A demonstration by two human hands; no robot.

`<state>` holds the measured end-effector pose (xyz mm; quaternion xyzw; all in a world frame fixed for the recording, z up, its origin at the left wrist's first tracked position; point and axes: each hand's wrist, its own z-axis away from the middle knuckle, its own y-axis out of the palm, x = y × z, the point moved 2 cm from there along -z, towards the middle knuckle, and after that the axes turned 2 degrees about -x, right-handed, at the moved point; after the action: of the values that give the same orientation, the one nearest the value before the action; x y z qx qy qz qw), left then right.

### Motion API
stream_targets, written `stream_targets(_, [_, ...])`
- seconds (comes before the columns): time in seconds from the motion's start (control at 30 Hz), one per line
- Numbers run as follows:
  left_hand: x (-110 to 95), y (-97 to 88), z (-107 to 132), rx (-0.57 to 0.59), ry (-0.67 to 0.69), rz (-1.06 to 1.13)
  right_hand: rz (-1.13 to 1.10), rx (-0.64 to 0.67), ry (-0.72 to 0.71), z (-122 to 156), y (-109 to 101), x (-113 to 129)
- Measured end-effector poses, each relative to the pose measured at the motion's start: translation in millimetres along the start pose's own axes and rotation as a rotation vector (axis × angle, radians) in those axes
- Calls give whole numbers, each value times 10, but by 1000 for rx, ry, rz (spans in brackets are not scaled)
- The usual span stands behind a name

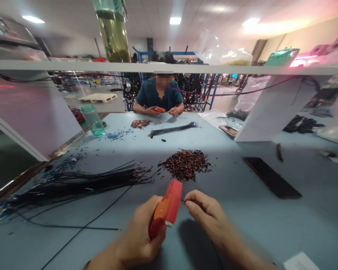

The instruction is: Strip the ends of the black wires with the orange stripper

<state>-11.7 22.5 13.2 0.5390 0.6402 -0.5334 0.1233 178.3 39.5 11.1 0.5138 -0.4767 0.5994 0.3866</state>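
Observation:
My left hand (143,228) is wrapped round a red and orange hand tool, which looks like a wire stripper (169,204), its head tilted up. Just right of the tool, my right hand (208,213) pinches a thin black wire (183,201) between thumb and fingertips. The wire's tip points at the tool's head; whether they touch I cannot tell. Beyond both hands lies a heap of small black and copper-coloured pieces (187,165). To the left rests a bundle of black wires (92,183), with blue and silver ends at its far left. Several loose wires trail in front of it.
A dark phone (272,176) lies at the right. Across the table (228,232), a co-worker (159,93) holds a red tool. Near them are a smaller wire bundle (173,129), a copper-coloured heap (141,123) and a green bottle (92,120). A shelf (146,67) spans overhead.

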Motion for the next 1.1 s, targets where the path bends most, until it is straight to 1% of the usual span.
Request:
stream_targets(0.07, [-30,8,-23,-3,98,-159,-154,34,87,5,34,-23])
stream_targets(0.13, [-48,30,-23,-10,167,-307,-285,46,142,19,60,-29])
stream_targets(0.2, [-55,56,-8,-7,217,-423,-338,45,164,35,72,-19])
stream_targets(0.27, [-55,73,8,1,233,-479,-339,54,169,48,76,-4])
stream_targets(0.4, [-57,70,13,3,213,-489,-305,97,136,63,82,19])
stream_targets(0.63, [-49,54,4,56,138,-470,-186,109,28,59,95,13])
stream_targets(0.73, [-28,61,15,47,141,-457,-159,105,20,63,110,16])
stream_targets(0.9, [-4,70,33,-9,160,-435,-162,101,23,64,128,15])
stream_targets(1.1, [-9,69,42,13,150,-467,-174,112,26,65,136,15])
